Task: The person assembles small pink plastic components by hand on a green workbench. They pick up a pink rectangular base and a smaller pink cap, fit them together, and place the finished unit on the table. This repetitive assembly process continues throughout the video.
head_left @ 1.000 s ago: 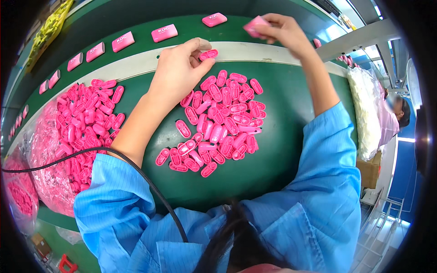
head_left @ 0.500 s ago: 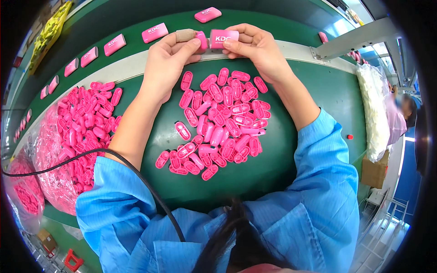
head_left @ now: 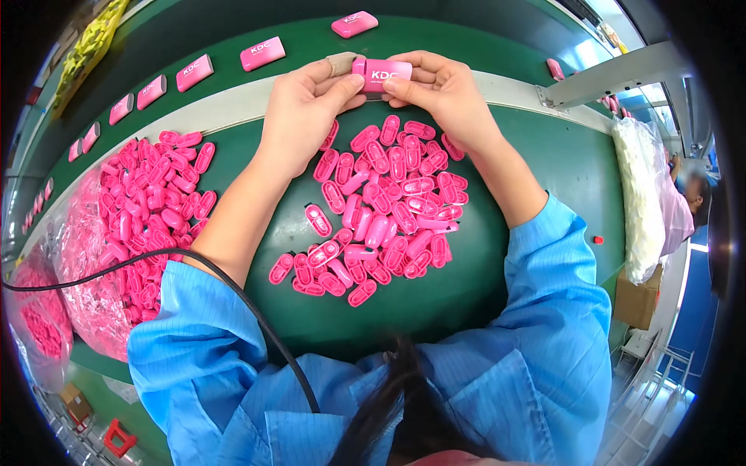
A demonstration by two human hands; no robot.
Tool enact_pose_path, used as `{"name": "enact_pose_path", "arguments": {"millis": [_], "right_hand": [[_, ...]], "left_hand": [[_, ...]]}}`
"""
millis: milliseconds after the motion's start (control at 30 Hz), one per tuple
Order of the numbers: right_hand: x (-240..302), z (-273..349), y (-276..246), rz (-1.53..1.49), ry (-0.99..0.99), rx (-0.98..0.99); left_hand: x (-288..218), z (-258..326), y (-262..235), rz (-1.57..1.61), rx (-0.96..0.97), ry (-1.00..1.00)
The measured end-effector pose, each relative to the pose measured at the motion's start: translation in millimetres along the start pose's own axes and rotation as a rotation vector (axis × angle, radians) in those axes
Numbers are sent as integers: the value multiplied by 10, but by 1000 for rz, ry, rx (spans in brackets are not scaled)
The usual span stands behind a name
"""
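Note:
Between my hands is a small flat pink plastic case (head_left: 398, 68) with white print. My right hand (head_left: 444, 92) grips its right end between thumb and fingers. At its left end, a darker pink oval end cap (head_left: 359, 67) is pinched by my left hand (head_left: 307, 101); one left finger wears a beige cover (head_left: 340, 64). The cap meets the case, with a thin line between them. Below my hands lies a loose pile of pink caps (head_left: 378, 231) on the green work surface (head_left: 466, 291), several showing their hollow insides.
A larger heap of pink caps (head_left: 159, 186) spills from a clear plastic bag (head_left: 89, 287) at left. Pink cases (head_left: 263, 54) stand in a spaced row along the green belt beyond the pale rail (head_left: 225, 116). A black cable (head_left: 233, 291) crosses my left arm. A metal bracket (head_left: 602, 74) rises at right.
The cap and the case were apart and now touch. My left hand has moved right, toward my right hand. The pile seems to shift slightly with the view.

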State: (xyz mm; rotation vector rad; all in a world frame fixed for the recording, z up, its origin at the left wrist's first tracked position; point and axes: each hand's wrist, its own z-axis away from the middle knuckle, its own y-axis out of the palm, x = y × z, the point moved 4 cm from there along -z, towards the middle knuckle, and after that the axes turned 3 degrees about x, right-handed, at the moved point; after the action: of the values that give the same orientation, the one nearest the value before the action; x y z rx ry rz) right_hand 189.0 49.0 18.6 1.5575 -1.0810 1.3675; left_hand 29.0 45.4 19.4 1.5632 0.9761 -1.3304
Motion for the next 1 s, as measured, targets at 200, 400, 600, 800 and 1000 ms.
{"name": "enact_pose_path", "arguments": {"millis": [200,400,600,800,1000], "right_hand": [[8,-3,7,10,-52,11],[52,36,6,112,-123,-24],[58,-22,-51,172,-106,38],[95,38,-11,191,-135,-17],[139,32,-1,202,-144,17]], "left_hand": [[-42,27,2,-149,-3,76],[-48,33,-12,-381,-105,235],[-62,64,-12,-485,-60,204],[-53,70,2,-480,-123,292],[-145,172,113,-740,-149,297]]}}
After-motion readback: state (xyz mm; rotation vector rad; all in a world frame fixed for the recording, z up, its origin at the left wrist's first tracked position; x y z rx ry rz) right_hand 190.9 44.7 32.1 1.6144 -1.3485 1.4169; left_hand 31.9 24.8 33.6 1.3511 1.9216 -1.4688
